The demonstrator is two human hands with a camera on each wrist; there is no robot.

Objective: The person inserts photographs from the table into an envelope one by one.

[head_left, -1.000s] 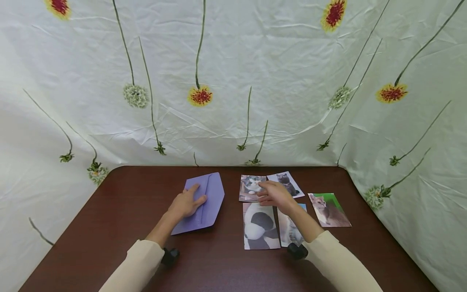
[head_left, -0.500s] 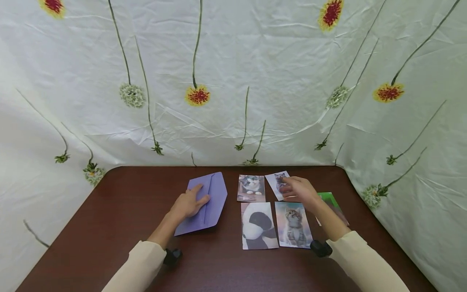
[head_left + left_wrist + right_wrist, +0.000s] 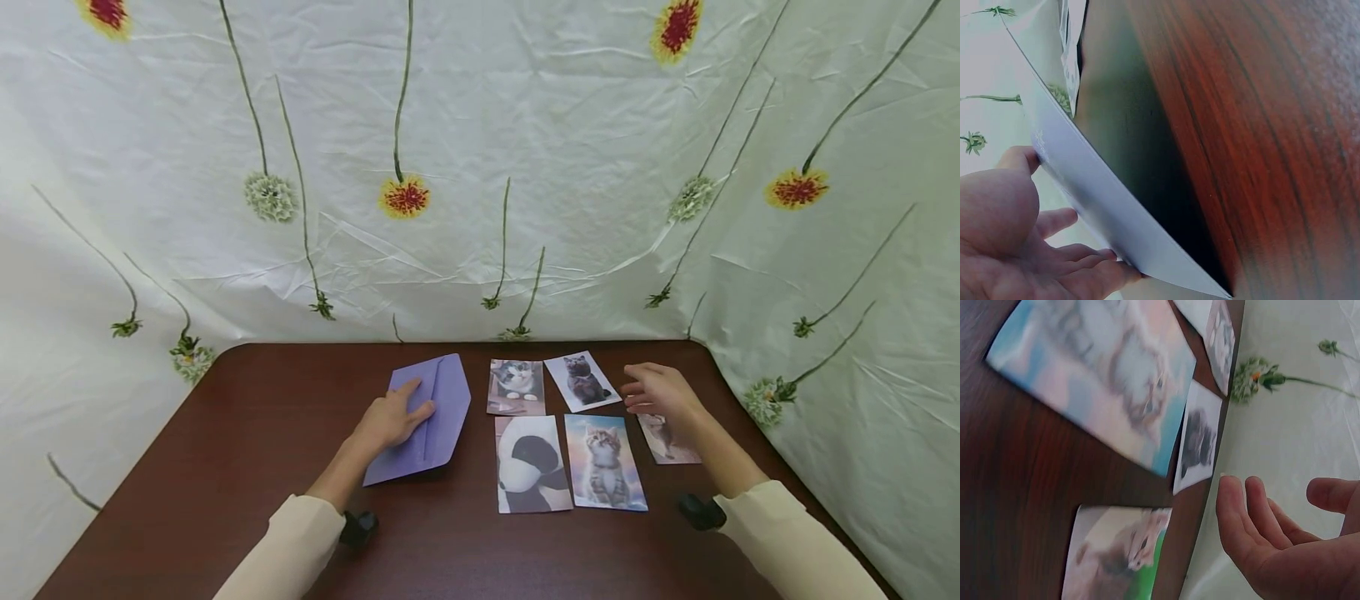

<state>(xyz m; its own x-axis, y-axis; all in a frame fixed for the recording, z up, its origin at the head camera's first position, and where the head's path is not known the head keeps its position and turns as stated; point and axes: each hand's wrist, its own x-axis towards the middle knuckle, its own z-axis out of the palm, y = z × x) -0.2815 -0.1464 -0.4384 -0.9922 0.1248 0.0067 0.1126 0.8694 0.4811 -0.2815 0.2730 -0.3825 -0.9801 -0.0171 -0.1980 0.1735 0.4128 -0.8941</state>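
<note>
My left hand (image 3: pixel 388 420) rests with spread fingers on a purple envelope (image 3: pixel 452 398), flap side up. In the left wrist view, fingertips (image 3: pixel 1063 217) touch the face of the envelope (image 3: pixel 1122 212), whose near edge stands off the table above a dark shadow. My right hand (image 3: pixel 662 393) hovers with relaxed fingers, nothing in them, over a cat photo with a green background (image 3: pixel 1119 556). That photo is partly hidden by the hand in the head view. To its left lie a grey cat photo (image 3: pixel 581 383) and a tabby kitten photo (image 3: pixel 606 467).
Further left are a white-and-grey cat photo (image 3: pixel 517 387) and a black-and-white animal photo (image 3: pixel 533 467). All lie on a dark brown table (image 3: pixel 300 417). A white flowered cloth (image 3: pixel 450 250) hangs behind it and along the sides.
My right hand has moved right, from over the white-and-grey cat photo past the grey cat photo to the green-background one. My left hand stays on the envelope, both shifted slightly right.
</note>
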